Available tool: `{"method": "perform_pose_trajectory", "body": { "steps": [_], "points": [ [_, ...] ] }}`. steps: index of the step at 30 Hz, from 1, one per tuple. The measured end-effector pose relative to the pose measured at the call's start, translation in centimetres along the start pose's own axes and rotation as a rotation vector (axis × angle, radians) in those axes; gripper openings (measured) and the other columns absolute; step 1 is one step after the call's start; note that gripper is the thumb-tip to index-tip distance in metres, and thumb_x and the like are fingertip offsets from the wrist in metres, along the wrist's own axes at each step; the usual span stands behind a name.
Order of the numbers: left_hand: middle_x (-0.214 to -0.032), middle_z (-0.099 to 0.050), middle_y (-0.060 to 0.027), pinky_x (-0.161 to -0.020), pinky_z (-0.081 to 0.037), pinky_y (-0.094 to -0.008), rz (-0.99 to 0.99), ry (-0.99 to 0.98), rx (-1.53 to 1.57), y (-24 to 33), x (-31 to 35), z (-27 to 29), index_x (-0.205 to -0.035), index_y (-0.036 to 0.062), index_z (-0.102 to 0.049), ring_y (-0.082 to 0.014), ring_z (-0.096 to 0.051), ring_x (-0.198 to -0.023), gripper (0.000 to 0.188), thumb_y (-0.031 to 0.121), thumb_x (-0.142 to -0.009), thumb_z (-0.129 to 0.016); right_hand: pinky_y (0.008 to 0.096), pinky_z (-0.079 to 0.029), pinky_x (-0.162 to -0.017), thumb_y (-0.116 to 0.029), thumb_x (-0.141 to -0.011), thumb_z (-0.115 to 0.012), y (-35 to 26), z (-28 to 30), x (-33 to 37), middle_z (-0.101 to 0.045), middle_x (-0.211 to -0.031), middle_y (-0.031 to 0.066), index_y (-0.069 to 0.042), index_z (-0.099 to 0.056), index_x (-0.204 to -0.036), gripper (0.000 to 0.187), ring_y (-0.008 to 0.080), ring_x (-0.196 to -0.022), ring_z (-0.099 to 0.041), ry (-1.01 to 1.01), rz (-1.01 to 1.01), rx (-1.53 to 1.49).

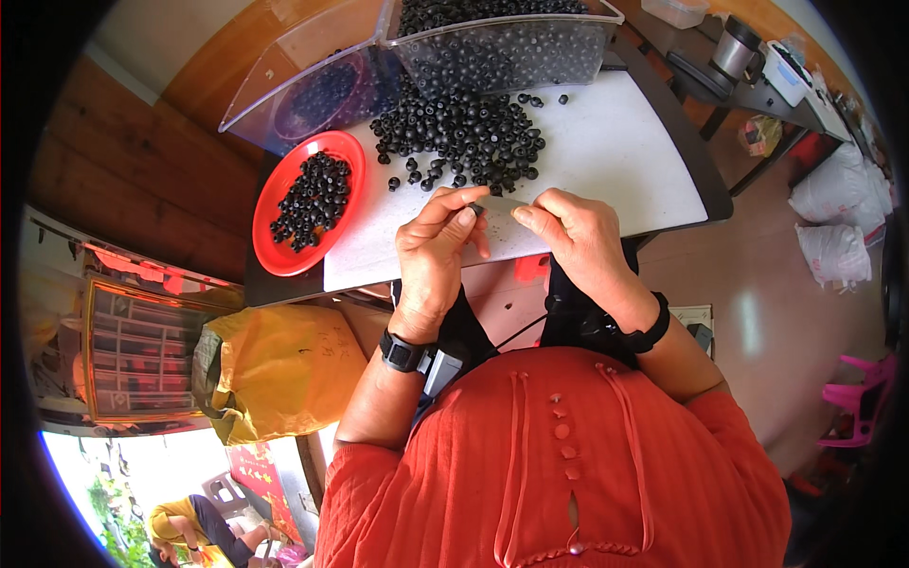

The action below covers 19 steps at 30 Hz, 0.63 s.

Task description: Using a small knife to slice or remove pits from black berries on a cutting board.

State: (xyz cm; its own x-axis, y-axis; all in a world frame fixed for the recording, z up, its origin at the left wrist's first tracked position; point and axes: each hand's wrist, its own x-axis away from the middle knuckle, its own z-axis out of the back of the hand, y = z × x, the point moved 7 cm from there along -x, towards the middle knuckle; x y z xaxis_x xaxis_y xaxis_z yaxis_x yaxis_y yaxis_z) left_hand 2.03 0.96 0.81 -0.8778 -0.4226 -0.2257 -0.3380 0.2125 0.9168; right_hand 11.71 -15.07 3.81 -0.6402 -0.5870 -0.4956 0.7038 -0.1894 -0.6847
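Note:
Over the near edge of the white tabletop (625, 142), my left hand (431, 251) pinches a small black round part (476, 209) between thumb and fingers. My right hand (585, 237) grips a thin, flat knife blade (500, 204), its tip against or very close to that part; the handle is hidden in my fingers. Just beyond my hands spreads a heap of similar black round parts (454, 133), with a few loose ones around it. To the left, a red plastic dish (263, 222) holds more black parts.
A clear plastic bin (606, 43) full of black parts stands behind the heap, beside another clear tub (251, 99). A yellow sack (284, 369) is at lower left. White bags (833, 251) and a pink stool (857, 402) are at right. Another person (204, 525) bends at far lower left.

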Motion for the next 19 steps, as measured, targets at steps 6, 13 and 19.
{"method": "perform_pose_trajectory", "body": {
  "steps": [6,13,19],
  "points": [
    [-0.107,-0.062,-0.0071,-0.069,-0.055,-0.0301,-0.038,0.035,-0.047,0.24,0.23,-0.13,-0.127,-0.0056,-0.07,-0.0176,-0.062,-0.081,0.026,-0.002,-0.105,-0.058,0.0429,-0.043,-0.051,-0.03,-0.1,-0.072,-0.04,-0.07,-0.24,-0.058,-0.06,0.0117,-0.005,-0.061,-0.077,0.036,0.0303,-0.05,-0.056,-0.013,-0.015,-0.001],
    [-0.107,-0.061,-0.0073,-0.067,-0.055,-0.0303,-0.075,0.062,-0.135,0.51,0.37,-0.33,-0.125,-0.0052,-0.07,-0.0162,-0.061,-0.086,0.026,-0.003,-0.104,-0.056,0.0431,-0.042,-0.05,-0.031,-0.099,-0.073,-0.11,-0.17,-0.39,-0.058,-0.064,0.0113,-0.004,-0.058,-0.076,0.038,0.0312,-0.05,-0.055,-0.008,0.052,0.016],
    [-0.109,-0.061,-0.0071,-0.069,-0.056,-0.0315,-0.054,0.068,-0.124,0.34,0.55,0.04,-0.124,-0.005,-0.07,-0.0169,-0.061,-0.088,0.024,-0.002,-0.104,-0.058,0.0428,-0.045,-0.051,-0.03,-0.099,-0.072,0.06,-0.64,-0.3,-0.06,-0.066,0.0114,-0.006,-0.058,-0.077,0.036,0.0312,-0.054,-0.059,-0.035,0.079,0.121]
  ]
}}
